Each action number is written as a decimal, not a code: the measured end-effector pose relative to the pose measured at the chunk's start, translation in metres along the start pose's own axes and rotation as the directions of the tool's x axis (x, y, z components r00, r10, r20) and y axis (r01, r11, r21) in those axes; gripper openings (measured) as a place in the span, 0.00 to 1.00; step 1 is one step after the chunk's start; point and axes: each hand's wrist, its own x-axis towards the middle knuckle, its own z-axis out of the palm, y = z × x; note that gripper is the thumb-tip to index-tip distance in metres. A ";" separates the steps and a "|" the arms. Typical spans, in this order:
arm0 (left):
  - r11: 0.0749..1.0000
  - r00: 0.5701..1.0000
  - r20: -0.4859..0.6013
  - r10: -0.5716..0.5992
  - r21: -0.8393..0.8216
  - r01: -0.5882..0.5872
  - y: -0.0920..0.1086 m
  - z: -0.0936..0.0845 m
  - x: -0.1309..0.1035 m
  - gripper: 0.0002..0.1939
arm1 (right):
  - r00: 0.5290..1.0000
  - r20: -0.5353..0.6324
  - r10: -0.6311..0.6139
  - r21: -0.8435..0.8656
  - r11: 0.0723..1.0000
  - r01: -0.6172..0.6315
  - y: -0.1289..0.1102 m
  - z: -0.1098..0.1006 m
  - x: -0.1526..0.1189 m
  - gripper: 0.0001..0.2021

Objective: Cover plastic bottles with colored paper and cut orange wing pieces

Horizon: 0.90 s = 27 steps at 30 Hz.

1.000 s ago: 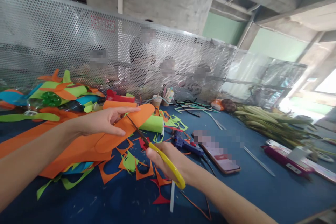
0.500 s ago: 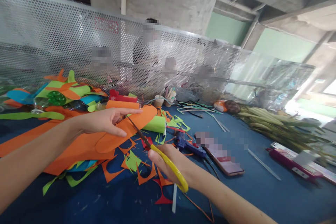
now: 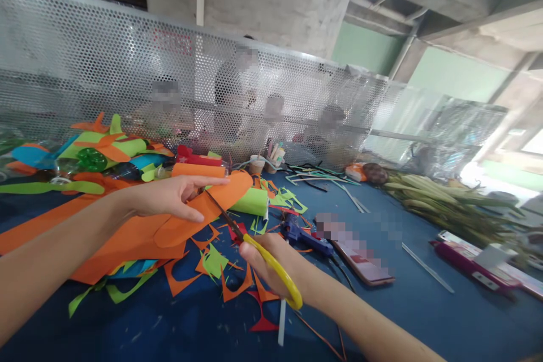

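Observation:
My left hand (image 3: 172,197) rests on a rounded orange paper strip (image 3: 182,227), its index finger stretched along the top and the thumb apart below. Yellow-handled scissors (image 3: 275,268) are in my right hand (image 3: 278,254), fingers wrapped round the handles. Their dark blades point up and left and touch the lower edge of the orange strip beside my left fingertips. Larger orange sheets (image 3: 123,243) lie under my left hand and forearm. A green paper roll (image 3: 251,201) is just behind the blades.
Orange scraps (image 3: 235,288) and a red scrap (image 3: 263,317) lie in front. Right of my hands are a blue glue gun (image 3: 307,237), a phone (image 3: 365,263) and a purple power strip (image 3: 475,266). Bottle crafts (image 3: 91,158) fill the left. People are behind a perforated metal screen (image 3: 106,68).

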 end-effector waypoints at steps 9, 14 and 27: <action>0.999 1.000 -0.010 0.010 0.042 -0.009 -0.002 -0.001 0.000 0.41 | 0.996 0.055 0.076 0.060 0.995 -0.079 0.000 0.001 -0.002 0.28; 0.999 0.999 0.013 -0.032 -0.015 0.032 -0.002 0.001 0.001 0.41 | 0.985 0.094 0.142 0.154 0.976 -0.155 0.000 0.008 -0.002 0.33; 0.991 0.997 -0.037 -0.073 0.108 0.077 -0.001 0.006 0.001 0.43 | 0.996 0.083 0.017 0.091 0.996 -0.025 0.005 0.009 -0.001 0.41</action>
